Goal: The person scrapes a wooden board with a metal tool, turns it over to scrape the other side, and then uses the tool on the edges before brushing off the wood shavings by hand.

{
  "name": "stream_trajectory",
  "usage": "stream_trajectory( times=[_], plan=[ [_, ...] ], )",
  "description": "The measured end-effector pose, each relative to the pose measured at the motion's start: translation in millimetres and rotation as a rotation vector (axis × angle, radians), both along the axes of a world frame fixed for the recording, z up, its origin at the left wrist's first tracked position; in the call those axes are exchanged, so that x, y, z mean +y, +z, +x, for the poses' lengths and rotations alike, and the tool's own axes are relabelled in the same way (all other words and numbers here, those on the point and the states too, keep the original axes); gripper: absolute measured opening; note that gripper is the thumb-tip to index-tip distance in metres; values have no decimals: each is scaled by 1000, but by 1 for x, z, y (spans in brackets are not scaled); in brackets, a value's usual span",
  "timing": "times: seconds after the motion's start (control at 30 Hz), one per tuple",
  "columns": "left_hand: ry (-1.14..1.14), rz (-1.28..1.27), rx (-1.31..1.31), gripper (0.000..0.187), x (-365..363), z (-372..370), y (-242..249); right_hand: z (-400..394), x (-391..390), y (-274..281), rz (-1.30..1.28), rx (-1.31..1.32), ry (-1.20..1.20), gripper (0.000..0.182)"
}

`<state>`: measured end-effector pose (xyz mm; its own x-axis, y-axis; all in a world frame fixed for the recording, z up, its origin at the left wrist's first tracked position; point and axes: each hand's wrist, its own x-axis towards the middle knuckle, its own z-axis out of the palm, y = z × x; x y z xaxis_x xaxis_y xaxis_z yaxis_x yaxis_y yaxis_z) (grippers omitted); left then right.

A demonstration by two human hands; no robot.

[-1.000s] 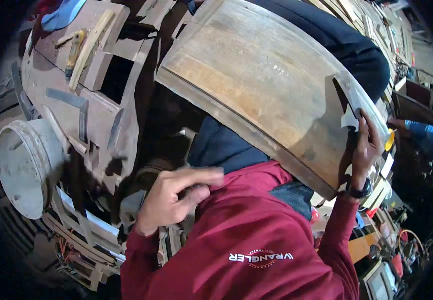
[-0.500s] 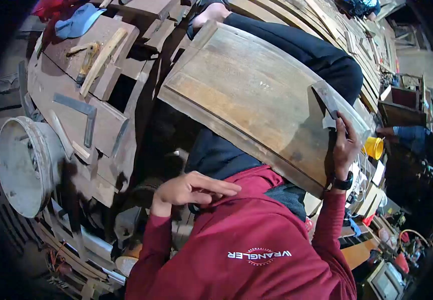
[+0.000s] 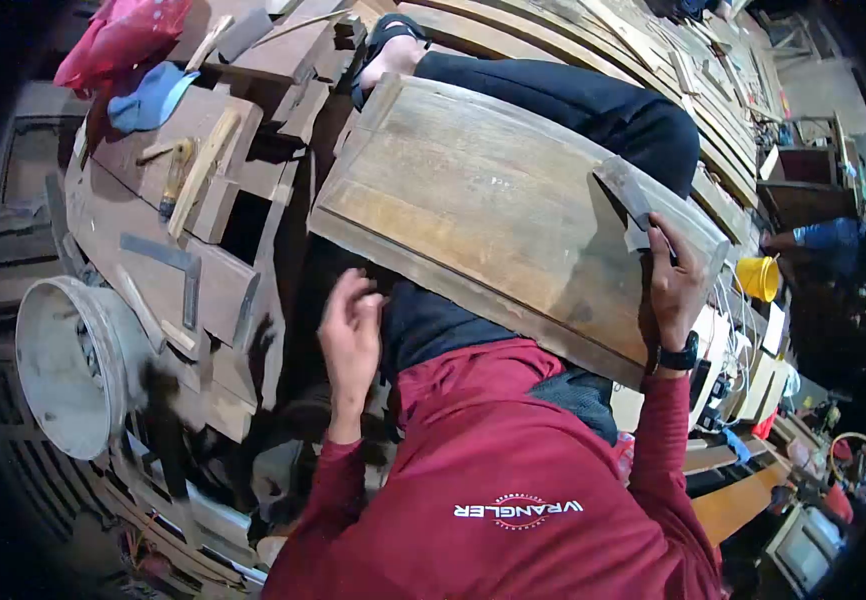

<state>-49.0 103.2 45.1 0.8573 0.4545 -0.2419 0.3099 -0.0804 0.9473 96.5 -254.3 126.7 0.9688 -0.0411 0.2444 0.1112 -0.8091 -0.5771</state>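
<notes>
A wooden panel [image 3: 473,200] with a raised frame lies across my lap. My right hand [image 3: 675,285], with a watch on its wrist, is at the panel's right end. Its fingers close on a thin grey plate [image 3: 625,192], tilted on the panel's surface; a small pale piece shows under the fingertips. My left hand [image 3: 351,335] is in the air left of the panel's near edge, beside my dark trousers. Its fingers are raised, slightly bent and a little blurred, with nothing between them.
On the left bench [image 3: 143,215] lie a metal square [image 3: 191,285], a wooden-handled tool [image 3: 173,180], a curved wood strip [image 3: 203,170] and a blue cap [image 3: 151,98]. A round metal container [image 3: 71,365] stands nearby. A yellow cup [image 3: 757,278] and another person's arm [image 3: 803,238] are at right.
My left hand has risen away from my shirt and its fingers now point up. My right hand stays on the grey plate. The view has shifted slightly.
</notes>
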Motion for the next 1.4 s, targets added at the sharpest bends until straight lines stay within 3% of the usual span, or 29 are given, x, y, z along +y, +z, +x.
stream_trajectory(
  times=[0.07,0.1,0.2,0.37,0.4,0.47,0.53,0.6,0.7,0.73,0.8,0.9,0.93,1.0,1.03,1.07,1.13,1.2,1.27,1.33,1.4],
  plan=[
    [202,421,-128,36,14,-5,12,-5,0,2,-2,13,-5,23],
    [238,483,-161,27,14,-3,19,-4,0,2,-43,4,-2,23],
    [25,461,-132,19,19,1,14,-3,6,5,13,31,-26,23],
    [-117,351,-51,8,-11,22,21,-1,-7,-6,18,-14,35,23],
    [-158,463,-161,11,-14,23,7,0,-8,-6,13,-14,38,24],
    [-117,440,-130,20,-24,28,-5,0,-9,-8,5,-10,44,24],
    [-98,513,-14,43,-24,32,-18,-3,0,3,27,90,-39,24],
    [-40,555,71,55,-23,33,-39,-5,6,12,42,181,-91,26],
    [85,492,5,61,-13,32,-59,-3,-5,0,31,114,-22,26],
    [136,527,13,55,-3,30,-65,-2,-9,-6,37,93,1,27],
    [592,460,-34,38,39,37,-88,-1,-10,-9,65,76,-2,27],
    [428,377,68,39,75,42,-86,-3,-6,-5,32,93,-19,26],
    [308,410,118,25,79,48,-83,-1,-7,-7,22,68,-9,25],
    [212,465,-121,32,64,74,-71,-1,-6,-7,13,43,-12,24],
    [109,505,-208,48,60,88,-62,-1,-5,-5,11,46,-20,24],
    [86,554,-302,39,58,106,-52,-2,-4,-3,9,51,-26,24],
    [-29,703,-263,29,75,138,-45,-2,-2,1,39,59,-27,23],
    [28,726,-108,31,95,170,-72,-2,-13,-13,88,6,13,23],
    [-62,604,222,64,113,192,-92,1,-19,-15,33,-51,87,22],
    [-189,517,349,81,117,210,-100,0,-19,-5,-18,-38,101,21],
    [-251,570,354,87,118,216,-119,-4,-14,10,-13,37,96,20]
  ],
)
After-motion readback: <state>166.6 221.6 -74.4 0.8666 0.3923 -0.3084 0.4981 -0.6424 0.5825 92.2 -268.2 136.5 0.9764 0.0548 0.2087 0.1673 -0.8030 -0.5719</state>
